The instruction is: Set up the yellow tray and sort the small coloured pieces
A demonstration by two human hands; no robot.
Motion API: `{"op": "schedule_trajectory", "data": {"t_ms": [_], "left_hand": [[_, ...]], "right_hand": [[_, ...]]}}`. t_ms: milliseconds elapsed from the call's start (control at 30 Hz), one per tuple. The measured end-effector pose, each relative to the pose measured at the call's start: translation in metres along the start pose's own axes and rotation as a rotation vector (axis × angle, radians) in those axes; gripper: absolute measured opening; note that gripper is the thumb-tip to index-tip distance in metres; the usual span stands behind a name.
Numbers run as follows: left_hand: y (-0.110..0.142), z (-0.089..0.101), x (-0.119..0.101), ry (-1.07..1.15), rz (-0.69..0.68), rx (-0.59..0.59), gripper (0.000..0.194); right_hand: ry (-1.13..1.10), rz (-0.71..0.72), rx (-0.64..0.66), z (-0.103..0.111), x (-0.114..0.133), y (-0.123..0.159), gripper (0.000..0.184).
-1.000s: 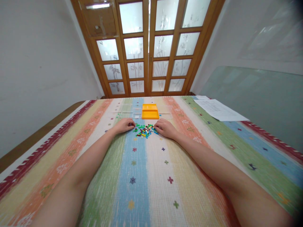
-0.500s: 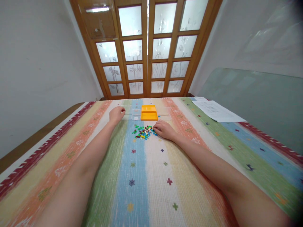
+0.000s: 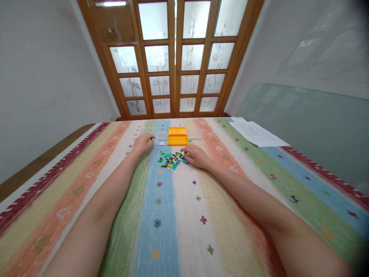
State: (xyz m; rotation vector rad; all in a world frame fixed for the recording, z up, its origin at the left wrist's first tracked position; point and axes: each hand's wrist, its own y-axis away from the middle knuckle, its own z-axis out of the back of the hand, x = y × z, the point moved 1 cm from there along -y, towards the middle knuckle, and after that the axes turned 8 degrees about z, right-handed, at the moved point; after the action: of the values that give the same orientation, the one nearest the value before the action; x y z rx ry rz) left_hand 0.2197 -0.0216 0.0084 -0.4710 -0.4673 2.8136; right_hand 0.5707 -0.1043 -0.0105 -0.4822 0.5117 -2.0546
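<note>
Beside the left end of a clear plastic tray (image 3: 162,137), my left hand (image 3: 143,144) hovers low with its fingertips slightly apart. I see nothing between them. My right hand (image 3: 196,156) rests at the right edge of a pile of tiny building bricks (image 3: 172,160), coloured green, blue, yellow, white and dark brown. Its fingers are loosely parted over the bricks, and none shows in its grasp. Just behind the pile stands a yellow two-part box (image 3: 178,141), opened up.
Another clear tray (image 3: 196,136) lies right of the yellow box, with a small blue brick (image 3: 190,141) close by. White printed sheets (image 3: 256,134) lie at the far right of the striped tablecloth (image 3: 190,215). Wooden glazed doors (image 3: 175,77) stand beyond the table.
My left hand's pinch has opened, and the small dark piece it held is out of sight. The hand sits closer to the clear tray. My right hand's fingers have spread a little over the pile.
</note>
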Motion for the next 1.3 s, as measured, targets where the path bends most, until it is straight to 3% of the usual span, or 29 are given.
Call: {"op": "schedule_trajectory", "data": {"t_ms": [233, 433, 933, 1133, 1300], "left_hand": [[0.002, 0.000, -0.025, 0.064, -0.226, 0.244, 0.027], [0.007, -0.001, -0.043, 0.065, -0.273, 0.374, 0.017], [0.011, -0.004, -0.050, 0.107, -0.399, 0.396, 0.013], [0.010, -0.007, -0.044, 0.126, -0.342, 0.335, 0.014], [0.008, -0.007, -0.024, 0.157, -0.229, 0.249, 0.018]], "right_hand": [[0.000, 0.031, 0.029, 0.001, 0.005, 0.000, 0.021], [0.026, 0.037, 0.029, -0.004, 0.004, 0.000, 0.018], [0.004, 0.040, 0.025, -0.006, 0.005, 0.001, 0.020], [-0.004, 0.038, 0.028, -0.005, 0.006, 0.000, 0.019], [0.012, 0.032, 0.038, -0.005, 0.006, 0.000, 0.019]]}}
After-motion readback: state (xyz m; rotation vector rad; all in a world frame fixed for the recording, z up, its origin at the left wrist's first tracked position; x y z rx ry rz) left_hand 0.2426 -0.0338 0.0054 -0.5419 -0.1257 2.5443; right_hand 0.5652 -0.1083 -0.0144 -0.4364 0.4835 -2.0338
